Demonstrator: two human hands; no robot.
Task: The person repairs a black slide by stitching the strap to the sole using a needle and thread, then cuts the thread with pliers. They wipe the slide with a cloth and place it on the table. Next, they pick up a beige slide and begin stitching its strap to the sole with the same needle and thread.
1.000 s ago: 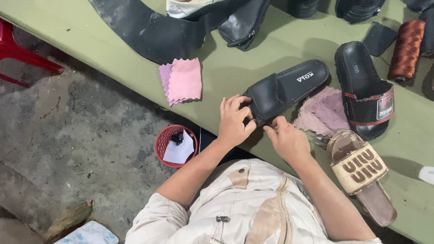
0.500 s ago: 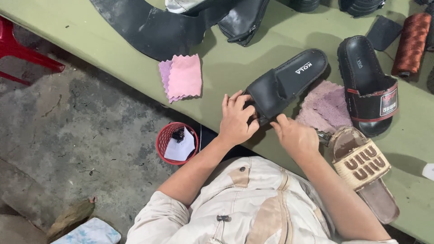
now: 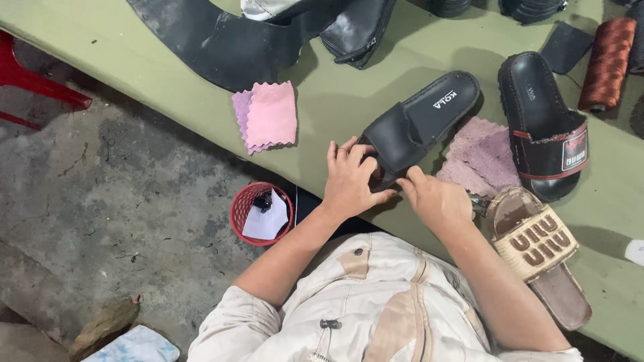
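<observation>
Black slide sandal (image 3: pixel 429 117), wide strap, matte.

A green table (image 3: pixel 349 100) runs slantwise across the room, crowded with footwear and scraps.

A black slide (image 3: pixel 419 124) lies near its front edge, both hands on its strap end. Just right of it sits a mauve cloth (image 3: pixel 479 157), then a second black slide (image 3: pixel 547 127) with a red-trimmed strap. A tan woven sandal (image 3: pixel 537 251) rests at the near edge. Two pink swatches (image 3: pixel 265 117) with zigzag edges lie to the left, below a long black leather piece (image 3: pixel 215 40). A reddish-brown thread spool (image 3: pixel 607 64) lies at the far right.
</observation>
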